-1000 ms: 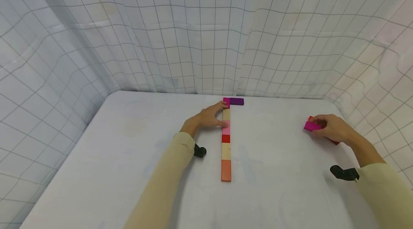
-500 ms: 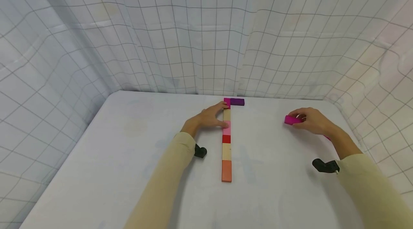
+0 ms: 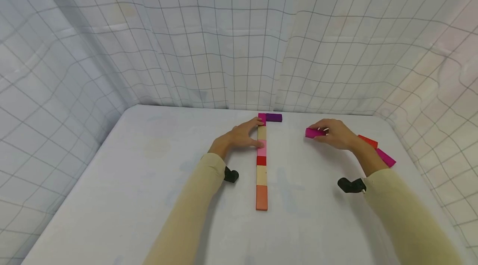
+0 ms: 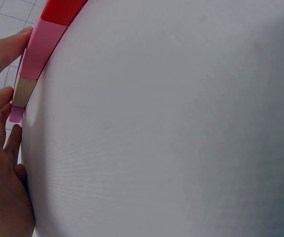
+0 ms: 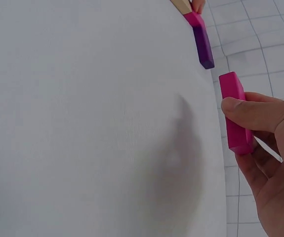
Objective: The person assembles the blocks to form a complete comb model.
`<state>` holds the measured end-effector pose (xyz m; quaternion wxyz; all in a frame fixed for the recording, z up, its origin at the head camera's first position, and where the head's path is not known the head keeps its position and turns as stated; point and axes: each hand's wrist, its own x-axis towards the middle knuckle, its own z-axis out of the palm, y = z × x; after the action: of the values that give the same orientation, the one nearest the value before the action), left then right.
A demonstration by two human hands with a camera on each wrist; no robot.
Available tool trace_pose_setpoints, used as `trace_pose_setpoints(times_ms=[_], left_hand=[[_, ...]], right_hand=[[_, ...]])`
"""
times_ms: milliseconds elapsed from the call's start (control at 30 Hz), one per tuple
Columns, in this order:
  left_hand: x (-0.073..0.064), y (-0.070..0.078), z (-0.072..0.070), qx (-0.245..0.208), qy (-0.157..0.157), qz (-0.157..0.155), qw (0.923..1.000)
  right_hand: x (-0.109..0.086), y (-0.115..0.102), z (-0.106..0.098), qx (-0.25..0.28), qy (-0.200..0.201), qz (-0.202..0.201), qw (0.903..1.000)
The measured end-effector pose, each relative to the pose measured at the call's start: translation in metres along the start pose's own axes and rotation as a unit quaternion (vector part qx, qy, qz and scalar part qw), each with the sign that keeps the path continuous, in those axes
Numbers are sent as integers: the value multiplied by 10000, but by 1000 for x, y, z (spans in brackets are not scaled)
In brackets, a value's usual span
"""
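Note:
A straight row of blocks runs from the table's back edge toward the person. From the back come a magenta block, a beige one, a pink one, a red one, a second beige one and an orange one. The left hand rests at the row's left side, thumb at the pink block and fingertips at the magenta one. A purple block extends right from the row's back end. Between thumb and fingers, the right hand pinches another magenta block, raised over the table.
On the right, a red block and a magenta block lie near the right forearm. The white table is surrounded by gridded curtains. Black wrist mounts stick out from both sleeves.
The right hand has carried the magenta block leftward from the right-hand blocks, toward the purple block. The red and magenta blocks behind it have come into view. The left hand stays put.

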<state>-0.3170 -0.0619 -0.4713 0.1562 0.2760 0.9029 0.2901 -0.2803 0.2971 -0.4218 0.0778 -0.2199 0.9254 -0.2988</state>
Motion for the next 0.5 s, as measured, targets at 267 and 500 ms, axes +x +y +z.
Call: trace_pose_setpoints(times_ms=[267,500], left_hand=[[1,1,-2,-65,54,39,10000],[1,0,-1,-36,45,36,10000]], right_hand=[[27,-11,17,63,151,-63,9998],[56,-29,41,-158,262,-218,9993]])
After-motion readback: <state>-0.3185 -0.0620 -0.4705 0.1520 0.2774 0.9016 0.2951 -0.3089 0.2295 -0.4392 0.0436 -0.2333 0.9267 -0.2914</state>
